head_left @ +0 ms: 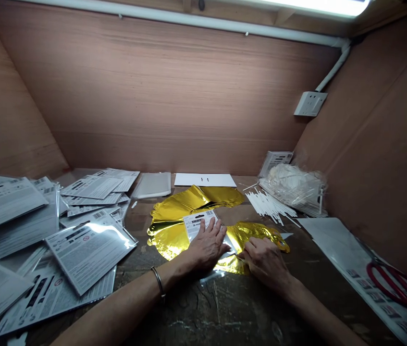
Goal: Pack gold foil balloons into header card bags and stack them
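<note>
Shiny gold foil balloons (pixel 172 242) lie flat in the middle of the table, their scalloped ends to the left. A white printed card (pixel 193 222) with a hang hole rests on top of the foil. My left hand (pixel 207 242) lies flat over this card with its fingers spread, covering much of it. To the right, my right hand (pixel 266 262) has its fingers curled and pinched at the lower edge of the gold foil, beside the card's lower corner. Its fingertips are partly hidden. Behind the card, more folded gold foil (pixel 221 194) lies on the table.
Printed cards in clear sleeves (pixel 91 254) are heaped at the left. Clear bags (pixel 153 186) and a white card (pixel 205 180) lie at the back. White sticks (pixel 270 206) spill near a plastic bag (pixel 293 185). Red-handled scissors (pixel 390 283) rest on a sheet (pixel 329 230) at right.
</note>
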The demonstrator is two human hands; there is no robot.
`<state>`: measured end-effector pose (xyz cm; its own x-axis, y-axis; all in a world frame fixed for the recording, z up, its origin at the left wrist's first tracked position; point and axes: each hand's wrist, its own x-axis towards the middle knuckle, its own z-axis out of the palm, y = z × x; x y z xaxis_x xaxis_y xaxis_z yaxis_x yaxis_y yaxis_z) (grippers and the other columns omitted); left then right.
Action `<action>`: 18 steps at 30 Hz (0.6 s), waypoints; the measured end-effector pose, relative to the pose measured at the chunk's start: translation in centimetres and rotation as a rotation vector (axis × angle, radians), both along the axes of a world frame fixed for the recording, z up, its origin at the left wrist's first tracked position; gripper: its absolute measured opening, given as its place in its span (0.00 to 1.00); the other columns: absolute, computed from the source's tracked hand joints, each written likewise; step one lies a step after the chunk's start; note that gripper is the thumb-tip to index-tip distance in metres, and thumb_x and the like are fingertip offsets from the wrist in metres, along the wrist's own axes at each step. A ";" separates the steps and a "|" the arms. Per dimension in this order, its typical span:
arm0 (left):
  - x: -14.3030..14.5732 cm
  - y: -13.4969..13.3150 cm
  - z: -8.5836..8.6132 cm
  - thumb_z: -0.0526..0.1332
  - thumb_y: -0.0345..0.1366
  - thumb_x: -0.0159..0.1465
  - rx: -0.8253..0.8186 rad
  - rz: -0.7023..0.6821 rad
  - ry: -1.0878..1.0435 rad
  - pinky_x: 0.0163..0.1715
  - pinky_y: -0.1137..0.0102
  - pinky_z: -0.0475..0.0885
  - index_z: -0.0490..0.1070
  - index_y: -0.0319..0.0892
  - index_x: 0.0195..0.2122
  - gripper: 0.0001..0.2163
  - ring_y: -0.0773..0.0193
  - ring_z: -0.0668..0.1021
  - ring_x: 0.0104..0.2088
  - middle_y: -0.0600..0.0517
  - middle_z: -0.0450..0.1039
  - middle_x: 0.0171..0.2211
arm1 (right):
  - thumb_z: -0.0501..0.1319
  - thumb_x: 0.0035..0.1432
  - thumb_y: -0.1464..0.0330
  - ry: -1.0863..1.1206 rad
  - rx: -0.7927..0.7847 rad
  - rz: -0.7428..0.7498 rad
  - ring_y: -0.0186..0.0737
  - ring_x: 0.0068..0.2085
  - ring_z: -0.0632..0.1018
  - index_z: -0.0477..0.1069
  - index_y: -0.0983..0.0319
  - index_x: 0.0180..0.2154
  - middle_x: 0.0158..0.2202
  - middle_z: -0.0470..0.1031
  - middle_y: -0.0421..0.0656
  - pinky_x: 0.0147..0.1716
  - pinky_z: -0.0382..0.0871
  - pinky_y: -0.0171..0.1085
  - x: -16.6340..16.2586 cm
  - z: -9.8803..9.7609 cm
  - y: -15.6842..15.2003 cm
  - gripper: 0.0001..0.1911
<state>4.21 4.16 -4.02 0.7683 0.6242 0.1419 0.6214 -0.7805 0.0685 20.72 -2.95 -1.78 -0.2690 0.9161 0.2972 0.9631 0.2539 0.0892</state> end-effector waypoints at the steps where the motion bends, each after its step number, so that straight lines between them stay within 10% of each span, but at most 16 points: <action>1: 0.0 0.0 0.0 0.37 0.46 0.61 0.001 0.002 0.001 0.50 0.52 0.40 0.47 0.38 0.54 0.24 0.52 0.45 0.56 0.42 0.47 0.55 | 0.50 0.52 0.71 0.007 -0.004 -0.010 0.39 0.26 0.67 0.64 0.63 0.21 0.22 0.68 0.44 0.26 0.50 0.37 -0.2 -0.1 0.0 0.10; 7: 0.0 -0.2 -0.1 0.36 0.46 0.61 0.025 0.010 -0.015 0.50 0.51 0.40 0.49 0.37 0.53 0.23 0.51 0.46 0.56 0.42 0.48 0.55 | 0.50 0.51 0.69 0.129 -0.049 -0.088 0.38 0.26 0.69 0.64 0.62 0.20 0.22 0.69 0.42 0.25 0.55 0.35 -0.5 0.4 0.4 0.10; 12: -0.2 -0.2 -0.4 0.35 0.46 0.61 0.030 -0.019 -0.036 0.50 0.52 0.40 0.49 0.38 0.52 0.23 0.52 0.46 0.56 0.42 0.48 0.55 | 0.47 0.52 0.71 0.258 -0.070 -0.167 0.36 0.29 0.72 0.65 0.60 0.31 0.28 0.73 0.40 0.26 0.63 0.32 6.2 2.2 0.1 0.09; 18: -0.1 0.1 -0.8 0.35 0.47 0.61 0.034 -0.029 -0.058 0.50 0.52 0.41 0.49 0.38 0.53 0.24 0.51 0.47 0.55 0.42 0.49 0.55 | 0.48 0.50 0.74 0.009 0.215 -0.302 0.56 0.43 0.65 0.65 0.69 0.41 0.44 0.65 0.57 0.41 0.52 0.55 12.5 2.8 -1.9 0.15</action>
